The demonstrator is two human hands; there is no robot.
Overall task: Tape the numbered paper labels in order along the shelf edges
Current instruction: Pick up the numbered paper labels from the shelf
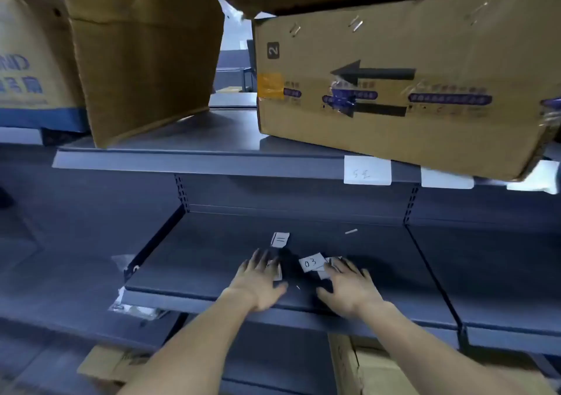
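Dark grey metal shelving, lower shelf [212, 258] viewed from above. Found loose paper labels scattered on its deck toward the front. Noted label marked 03 [312, 262] face up between the two hands, overlapping a small pile of labels [324, 273] on its right. Further back, apart from the rest, label with two pen strokes [280, 239], also face up.

Left hand [261, 282]: lay palm down, grip spread, fingertips pressed on a partly hidden label [277, 274], marking unreadable. Right hand [349, 288]: lay palm down too, grip spread, fingertips touching the small pile; blurred, pinching nothing as far as could be told.

Behind the pile and well apart from it, thin pale strip [351, 231] on the deck. Clear plastic wrap [133, 308] at the shelf's left front corner, hanging below the edge.

Above, upper shelf edge [197, 164] with white labels taped side by side toward the right: first taped label [367, 170] with faint writing, second taped label [447, 179] unreadable, third taped label [534, 179] blurred at the frame's edge.

Stacked on the upper shelf: arrow-printed cardboard box [394, 91], overhanging the taped labels; plain cardboard box [145, 54] to its left; blue-printed carton [27, 60] at far left. Below the lower shelf, more cardboard boxes [364, 364].
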